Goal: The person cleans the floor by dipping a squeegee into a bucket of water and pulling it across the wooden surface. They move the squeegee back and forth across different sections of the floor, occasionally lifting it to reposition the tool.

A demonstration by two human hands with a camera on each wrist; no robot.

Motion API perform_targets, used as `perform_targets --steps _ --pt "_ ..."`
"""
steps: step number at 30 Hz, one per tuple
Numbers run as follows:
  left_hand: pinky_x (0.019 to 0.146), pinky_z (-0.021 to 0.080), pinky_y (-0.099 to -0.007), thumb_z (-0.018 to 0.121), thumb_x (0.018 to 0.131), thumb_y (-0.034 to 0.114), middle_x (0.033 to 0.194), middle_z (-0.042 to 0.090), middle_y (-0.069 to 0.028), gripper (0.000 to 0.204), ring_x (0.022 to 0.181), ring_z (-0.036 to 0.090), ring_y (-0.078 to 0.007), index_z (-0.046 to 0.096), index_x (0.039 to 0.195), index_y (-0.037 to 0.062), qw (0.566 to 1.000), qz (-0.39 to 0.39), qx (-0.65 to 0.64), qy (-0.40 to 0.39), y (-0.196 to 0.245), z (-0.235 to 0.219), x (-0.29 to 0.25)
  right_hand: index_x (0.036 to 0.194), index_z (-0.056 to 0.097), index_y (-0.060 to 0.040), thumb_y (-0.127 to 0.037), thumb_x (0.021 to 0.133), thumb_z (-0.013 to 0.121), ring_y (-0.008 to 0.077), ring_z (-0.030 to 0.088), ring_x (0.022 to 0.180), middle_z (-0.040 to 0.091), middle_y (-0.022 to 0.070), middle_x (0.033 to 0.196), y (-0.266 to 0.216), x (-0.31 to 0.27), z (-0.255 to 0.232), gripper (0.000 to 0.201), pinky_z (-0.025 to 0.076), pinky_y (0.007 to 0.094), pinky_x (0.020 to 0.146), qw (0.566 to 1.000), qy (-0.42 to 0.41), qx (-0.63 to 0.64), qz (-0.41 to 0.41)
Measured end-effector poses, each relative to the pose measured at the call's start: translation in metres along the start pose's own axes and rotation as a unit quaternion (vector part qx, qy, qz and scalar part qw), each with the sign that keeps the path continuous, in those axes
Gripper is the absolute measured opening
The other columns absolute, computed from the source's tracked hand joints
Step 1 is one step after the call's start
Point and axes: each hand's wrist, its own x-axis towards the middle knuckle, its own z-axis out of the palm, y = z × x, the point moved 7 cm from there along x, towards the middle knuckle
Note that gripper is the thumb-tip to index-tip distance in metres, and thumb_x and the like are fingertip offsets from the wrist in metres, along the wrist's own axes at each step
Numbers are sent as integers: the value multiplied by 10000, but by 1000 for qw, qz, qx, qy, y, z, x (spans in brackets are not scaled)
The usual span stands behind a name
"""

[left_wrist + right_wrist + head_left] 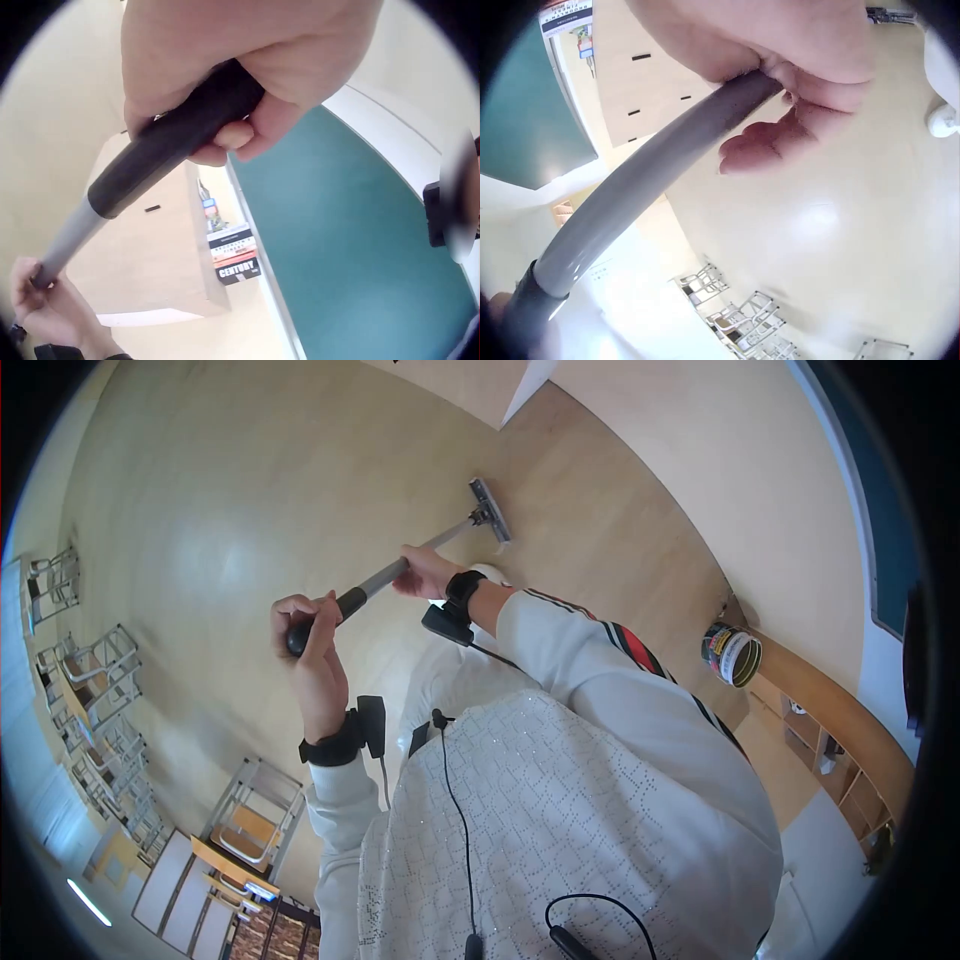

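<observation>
A mop with a grey pole [384, 577] and a flat, wide head [490, 510] slants away from me, its head down at the floor. My left hand [315, 650] grips the black handle end [169, 150], fingers curled round it in the left wrist view. Farther down the pole, my right hand [428, 572] holds the grey section. From the right wrist view, the thumb side and curled fingers [769, 142] wrap that grey tube.
Metal-framed chairs and desks [100, 670] line the left side. A round tin bucket [732, 655] stands by the wooden shelf unit [840, 710] on the right. A green board [337, 225] hangs on the wall, with stacked boxes or books [234, 255] beside it. Pale floor [250, 490] spreads ahead.
</observation>
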Motion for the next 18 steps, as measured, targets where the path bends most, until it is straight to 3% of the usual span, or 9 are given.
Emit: perform_targets --steps 2,4,9,11,14,16,18 --pt "1003 313 -410 491 803 -85 685 441 -8 162 736 470 -132 446 869 55 1000 7 5 -13 8 14 9 822 453 -35 -212 852 423 193 555 638 510 92 755 -17 -5 3 181 533 331 609 996 18 78 -37" --pt "1008 310 -408 499 797 -83 693 459 -10 161 736 474 -136 445 881 43 996 40 19 -82 24 32 24 827 452 -34 -193 852 438 193 557 651 509 88 762 -41 -7 9 161 535 328 613 996 8 74 -51" --pt "1014 319 -412 509 791 -84 727 508 -27 150 752 511 -121 456 870 32 994 66 11 -83 27 31 44 837 463 -48 -169 848 482 186 550 686 506 67 751 -70 13 15 123 522 314 599 986 5 121 -110" --pt "1017 329 -417 509 789 -92 766 546 -45 138 766 537 -106 466 848 25 997 53 9 -51 9 14 100 830 468 -57 -177 844 483 179 547 680 505 63 743 -101 62 16 122 514 307 587 986 1 111 -121" --pt "1004 323 -346 532 794 -72 821 547 -55 135 852 523 -121 475 841 41 997 23 -10 -73 -17 -7 144 826 480 -75 -199 836 487 167 544 675 509 57 740 -131 122 6 125 498 294 552 986 -14 90 -142" --pt "875 371 -263 571 791 -46 843 530 -15 119 887 505 -119 511 818 53 997 -33 -35 -58 -23 -12 167 829 486 -84 -212 831 489 161 544 676 514 53 745 -154 139 18 128 490 288 528 986 -13 87 -141" --pt "840 364 -262 575 782 -57 829 513 -6 137 883 501 -122 508 812 59 994 -58 -61 -63 -21 -20 192 825 515 -73 -139 821 509 118 540 629 543 27 740 -169 135 31 66 481 253 520 989 58 53 -126"
